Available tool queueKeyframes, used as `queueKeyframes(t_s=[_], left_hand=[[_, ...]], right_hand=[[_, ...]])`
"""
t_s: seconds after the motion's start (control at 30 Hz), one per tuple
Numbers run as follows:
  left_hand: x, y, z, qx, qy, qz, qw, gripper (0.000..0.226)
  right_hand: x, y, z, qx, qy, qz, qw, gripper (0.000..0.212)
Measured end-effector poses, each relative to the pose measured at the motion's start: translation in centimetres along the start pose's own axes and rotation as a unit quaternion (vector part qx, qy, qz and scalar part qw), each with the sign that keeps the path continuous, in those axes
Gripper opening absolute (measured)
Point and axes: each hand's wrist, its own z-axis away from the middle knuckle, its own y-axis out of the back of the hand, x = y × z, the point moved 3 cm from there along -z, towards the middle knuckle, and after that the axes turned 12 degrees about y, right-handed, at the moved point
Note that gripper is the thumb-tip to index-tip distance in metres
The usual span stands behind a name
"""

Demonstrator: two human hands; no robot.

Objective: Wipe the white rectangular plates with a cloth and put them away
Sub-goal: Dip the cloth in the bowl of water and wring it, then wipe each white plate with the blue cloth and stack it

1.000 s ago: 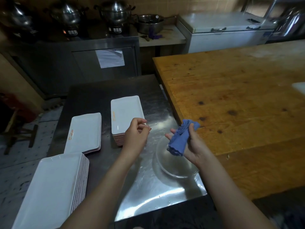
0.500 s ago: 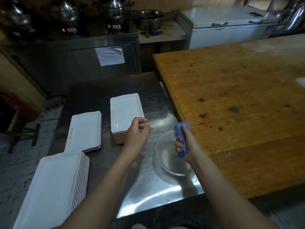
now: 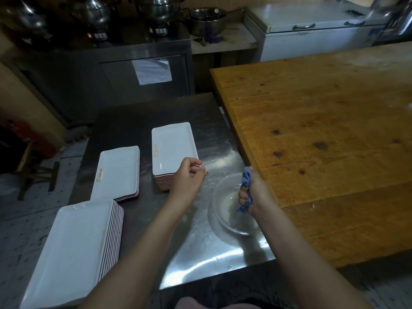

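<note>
Three stacks of white rectangular plates stand on the steel table (image 3: 124,121): a tall stack (image 3: 171,146) at the centre, a low stack (image 3: 118,170) to its left, and a large stack (image 3: 75,248) at the near left corner. My right hand (image 3: 254,192) squeezes a blue cloth (image 3: 246,179) in a fist over a clear glass bowl (image 3: 225,219), and water drips from the cloth. My left hand (image 3: 189,177) hovers by the tall stack's near right corner with its fingers curled, holding nothing.
A big wooden table (image 3: 323,134) butts against the steel table's right side. Behind stand a steel counter with pots (image 3: 160,10), a metal bowl (image 3: 207,21) and a white chest freezer (image 3: 312,30). A red stool (image 3: 31,157) sits on the floor at left.
My right hand has closed round the blue cloth and dropped lower over the glass bowl, wringing it. My left hand has stayed almost still.
</note>
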Motion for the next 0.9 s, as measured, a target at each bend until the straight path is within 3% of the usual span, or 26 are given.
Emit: queueKeyframes(t_s=[0.27,0.4,0.5,0.6,0.67,0.8,0.9], left_hand=[[-0.3,0.0,0.0,-0.003,0.005,0.0,1.0,0.021],[-0.8,-0.1,0.0,-0.006,0.02,0.002,1.0,0.02],[-0.7,0.1,-0.1,-0.003,0.017,0.003,1.0,0.02],[-0.6,0.4,-0.2,0.002,0.019,0.006,1.0,0.02],[-0.8,0.3,0.0,0.001,0.026,0.008,1.0,0.021],[-0.6,0.6,0.3,-0.001,0.03,0.026,0.999,0.023],[-0.5,1.8,0.7,0.014,0.043,0.037,0.998,0.024]], right_hand=[[-0.8,-0.7,-0.6,-0.018,-0.01,-0.079,0.997,0.031],[0.4,0.8,-1.1,-0.006,-0.025,-0.069,0.997,0.039],[-0.3,1.2,-1.5,-0.037,0.014,-0.075,0.996,0.043],[-0.8,1.5,-1.7,-0.056,0.081,0.044,0.994,0.027],[-0.1,2.0,-1.3,-0.047,0.067,0.084,0.993,0.022],[-0.5,1.0,-0.7,-0.075,0.042,0.0,0.996,0.026],[-2.0,-1.2,0.3,-0.118,0.063,-0.004,0.991,0.019]])
